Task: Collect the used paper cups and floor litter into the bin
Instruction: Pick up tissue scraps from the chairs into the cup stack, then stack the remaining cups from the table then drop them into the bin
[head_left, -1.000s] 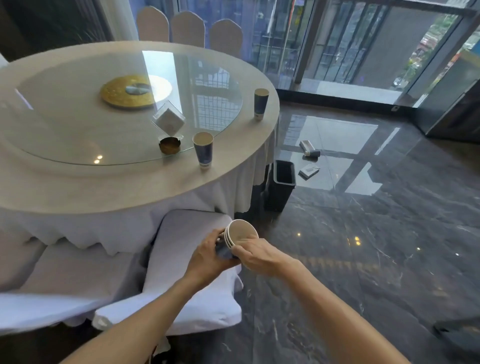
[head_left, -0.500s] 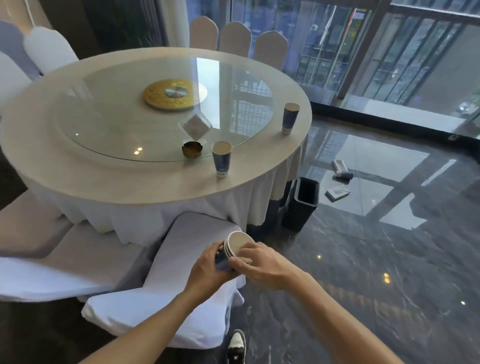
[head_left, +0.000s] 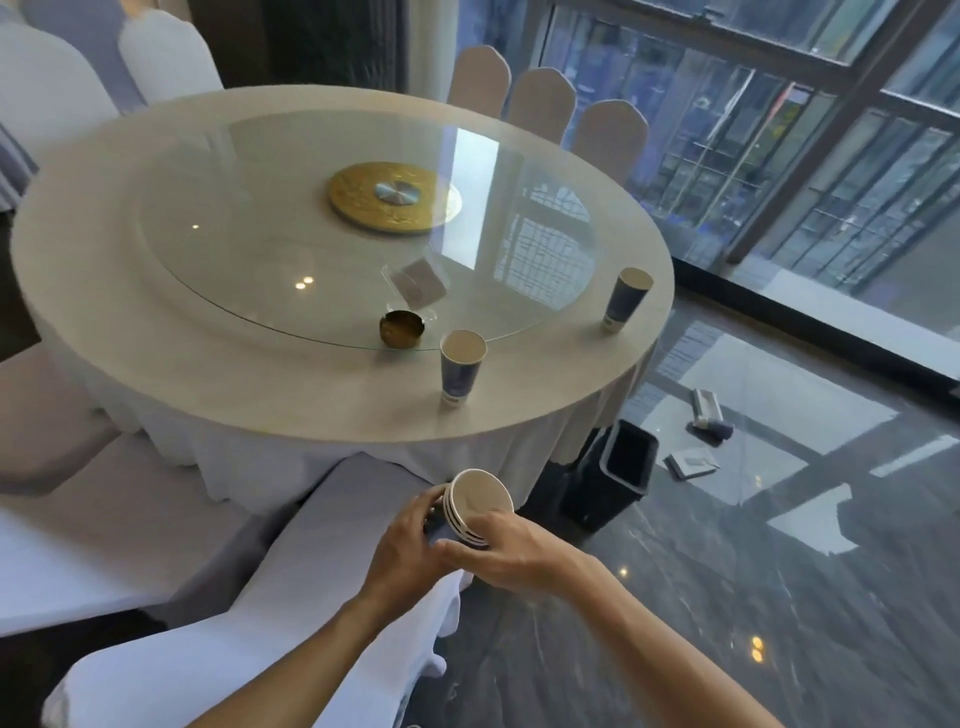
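Left hand (head_left: 410, 535) and right hand (head_left: 511, 545) both clasp the nested cup stack (head_left: 478, 506), tilted; dregs could spill. Two cups (head_left: 461, 366) wait on the worktop (head_left: 260, 384) at twelve o'clock; bin (head_left: 621, 475) at two, litter (head_left: 693, 462) beyond.

Readable text: none in this view.
Cup near the bench edge (head_left: 461, 368): dark blue print with a pale band at the base, too blurred to read.
Far cup (head_left: 626, 300): the same print, too small to read.
Floor litter (head_left: 692, 461): a flat pale piece with a dark patch; no letters can be made out.
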